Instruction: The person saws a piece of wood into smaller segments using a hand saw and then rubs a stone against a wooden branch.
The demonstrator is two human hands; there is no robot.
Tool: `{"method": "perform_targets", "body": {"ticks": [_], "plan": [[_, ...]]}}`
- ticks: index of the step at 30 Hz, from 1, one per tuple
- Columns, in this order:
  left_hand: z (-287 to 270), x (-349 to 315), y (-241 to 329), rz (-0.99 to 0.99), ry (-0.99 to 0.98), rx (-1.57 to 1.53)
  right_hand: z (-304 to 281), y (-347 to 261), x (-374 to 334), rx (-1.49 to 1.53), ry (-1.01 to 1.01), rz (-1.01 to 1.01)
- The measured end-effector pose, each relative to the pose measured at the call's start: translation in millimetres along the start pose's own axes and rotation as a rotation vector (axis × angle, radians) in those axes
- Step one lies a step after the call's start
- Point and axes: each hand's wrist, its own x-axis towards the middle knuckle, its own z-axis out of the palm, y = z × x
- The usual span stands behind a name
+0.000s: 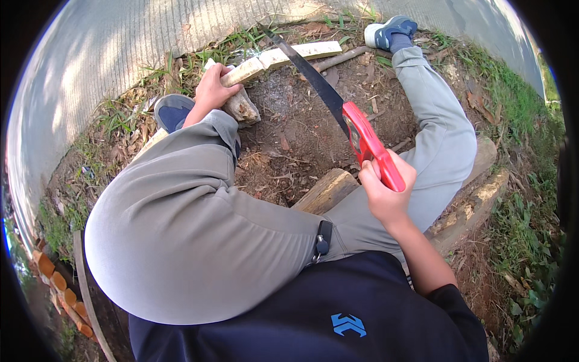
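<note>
My right hand (389, 187) is wrapped round the red handle of a handsaw (319, 84). The dark blade slants up and to the left, crossing over a pale length of wood (301, 53). A cut or break shows in this wood just left of the blade; whether the two parts are fully apart I cannot tell. My left hand (214, 92) grips the wood's left end, fingers closed over it. Beneath that end lies a rough wooden block (242, 108). Whether the saw's teeth touch the wood is unclear.
My shoes, left (174, 111) and right (392, 31), stand either side of the wood. A thin stick (341, 59) lies by it. Logs (470, 205) are beneath my legs, with another log end (325, 192) between them. Ridged concrete (132, 48) borders the soil. Cut logs (60, 283) lie lower left.
</note>
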Motion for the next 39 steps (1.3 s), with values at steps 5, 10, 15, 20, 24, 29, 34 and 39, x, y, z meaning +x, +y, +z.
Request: {"method": "perform_targets", "body": {"ticks": [5,10,15,20,24,29,34,39], "plan": [[4.0,1.7,-7.5,0.027,0.019,-0.001,-13.1,-3.4,28.8,-0.014,0.095,-0.112],[3.7,0.5,-6.2,0.055,0.055,0.007,-21.2,19.1,47.3,0.079,0.106,-0.206],[-15.0,-2.1,0.8,0.057,-0.087,-0.118,-15.9,51.3,61.7,0.062,0.125,-0.23],[-24.0,0.4,8.1,0.022,-0.151,-0.131,-4.8,71.3,72.8,0.063,0.181,-0.204],[-33.7,23.3,16.5,0.01,-0.194,-0.078,-5.8,71.9,81.2,0.038,0.198,-0.241],[-14.1,75.0,54.9,0.127,-0.254,-0.068,-11.6,64.7,73.9,0.125,0.158,-0.055],[-1.1,68.7,51.2,0.13,-0.192,-0.041,-17.7,40.2,37.4,0.137,0.032,-0.069],[-2.3,10.7,7.5,0.071,-0.182,0.203,5.6,31.5,21.8,0.102,-0.105,-0.096]]}}
